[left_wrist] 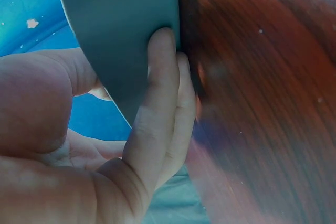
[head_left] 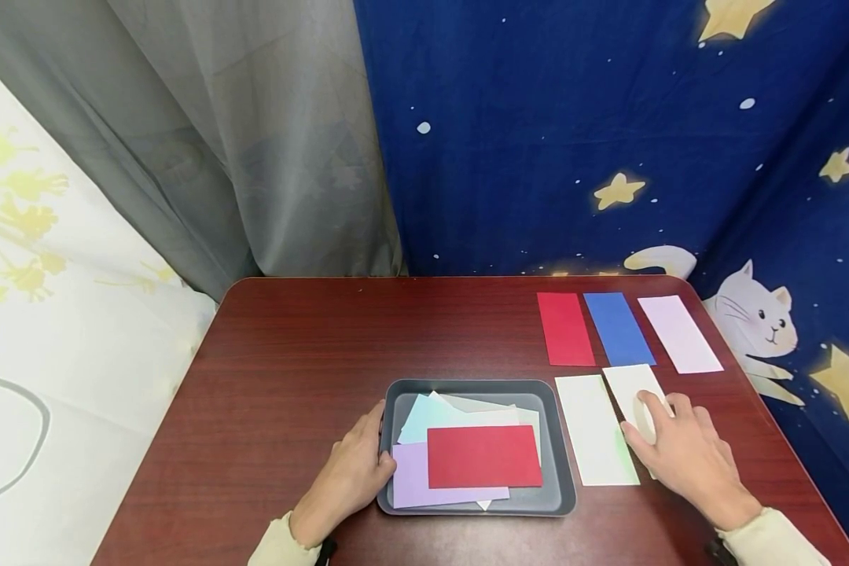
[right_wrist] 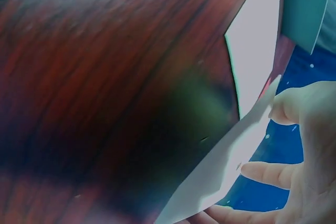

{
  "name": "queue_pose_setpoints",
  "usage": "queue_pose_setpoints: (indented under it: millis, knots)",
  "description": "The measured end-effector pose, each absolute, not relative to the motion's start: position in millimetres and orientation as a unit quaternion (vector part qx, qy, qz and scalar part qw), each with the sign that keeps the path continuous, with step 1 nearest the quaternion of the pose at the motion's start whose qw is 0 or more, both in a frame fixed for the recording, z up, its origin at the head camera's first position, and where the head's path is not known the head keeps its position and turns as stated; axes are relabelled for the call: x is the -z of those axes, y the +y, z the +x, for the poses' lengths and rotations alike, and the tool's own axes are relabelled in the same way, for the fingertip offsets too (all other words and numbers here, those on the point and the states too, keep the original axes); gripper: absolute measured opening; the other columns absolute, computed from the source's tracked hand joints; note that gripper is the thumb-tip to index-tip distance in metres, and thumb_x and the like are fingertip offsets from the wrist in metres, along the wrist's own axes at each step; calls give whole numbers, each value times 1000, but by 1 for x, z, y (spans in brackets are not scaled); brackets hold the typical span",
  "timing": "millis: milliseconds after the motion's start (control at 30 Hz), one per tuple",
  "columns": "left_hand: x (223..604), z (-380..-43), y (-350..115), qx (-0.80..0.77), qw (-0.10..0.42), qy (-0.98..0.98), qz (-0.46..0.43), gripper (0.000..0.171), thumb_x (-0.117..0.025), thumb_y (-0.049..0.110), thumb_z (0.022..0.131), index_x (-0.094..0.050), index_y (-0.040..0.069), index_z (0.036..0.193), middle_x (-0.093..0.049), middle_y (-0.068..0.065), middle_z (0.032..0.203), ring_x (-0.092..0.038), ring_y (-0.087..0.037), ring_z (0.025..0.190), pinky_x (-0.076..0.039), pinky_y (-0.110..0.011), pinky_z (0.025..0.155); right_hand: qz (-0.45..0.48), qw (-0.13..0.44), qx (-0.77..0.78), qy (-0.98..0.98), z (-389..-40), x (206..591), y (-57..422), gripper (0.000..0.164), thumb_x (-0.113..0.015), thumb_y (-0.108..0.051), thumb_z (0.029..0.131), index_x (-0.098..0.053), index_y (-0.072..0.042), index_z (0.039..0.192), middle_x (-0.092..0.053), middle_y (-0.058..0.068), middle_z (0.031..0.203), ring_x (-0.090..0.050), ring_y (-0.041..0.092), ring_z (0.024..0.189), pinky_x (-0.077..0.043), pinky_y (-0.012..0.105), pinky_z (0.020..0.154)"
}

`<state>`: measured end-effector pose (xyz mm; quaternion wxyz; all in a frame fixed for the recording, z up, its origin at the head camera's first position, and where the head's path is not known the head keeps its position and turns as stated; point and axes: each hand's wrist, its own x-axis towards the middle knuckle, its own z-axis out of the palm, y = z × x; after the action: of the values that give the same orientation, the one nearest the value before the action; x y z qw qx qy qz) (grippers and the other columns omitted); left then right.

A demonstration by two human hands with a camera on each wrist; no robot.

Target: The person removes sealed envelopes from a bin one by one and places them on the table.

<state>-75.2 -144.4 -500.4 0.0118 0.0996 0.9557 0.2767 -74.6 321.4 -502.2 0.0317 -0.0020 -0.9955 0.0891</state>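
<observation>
My left hand [head_left: 345,472] grips the left side of a dark grey tray [head_left: 566,479], fingers against its outer wall [left_wrist: 115,19] and thumb over the rim. Inside the tray lie overlapping paper cards: a red card [head_left: 484,456] on top, with a purple card [head_left: 410,479], a light blue card [head_left: 416,420] and whitish ones under it. At the right, my right hand [head_left: 693,452] holds a white card [head_left: 626,381] between thumb and fingers. That card [right_wrist: 226,166] bows and tilts in the right wrist view. Another white card [head_left: 590,432] lies flat between it and the tray.
Behind the white cards a red card [head_left: 566,330], a blue card [head_left: 619,330] and a pale lilac card [head_left: 681,334] lie in a row on the brown table [head_left: 290,346]. Grey [head_left: 304,141] and starry blue curtains [head_left: 509,141] hang past the table's back edge.
</observation>
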Motion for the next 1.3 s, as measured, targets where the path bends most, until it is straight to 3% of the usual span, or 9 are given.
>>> queue_pose_setpoints:
  millis: [367, 1033, 1300]
  knots:
    - [500, -75, -144, -273, 9, 956, 103, 74, -64, 9, 79, -39, 0, 147, -58, -13, 128, -59, -24, 109, -47, -52, 86, -30, -7, -88, -996, -74, 511, 336, 68, -56, -61, 92, -46, -8, 134, -39, 33, 117, -40, 51, 99, -44, 64, 52]
    - [501, -76, -144, -275, 16, 956, 103, 73, -64, 9, 80, -38, 0, 148, -57, -13, 129, -59, -24, 108, -48, -51, 85, -25, 1, -77, -997, -78, 515, 335, 68, -57, -59, 91, -45, -5, 131, -38, 34, 111, -37, 52, 97, -44, 62, 49]
    - [501, -76, -144, -275, 12, 956, 105, 73, -65, 9, 80, -38, 0, 148, -58, -13, 126, -60, -23, 106, -49, -49, 83, -4, 20, -75, -997, -83, 511, 326, 64, -60, -53, 91, -47, -5, 131, -38, 35, 117, -37, 53, 100, -45, 61, 50]
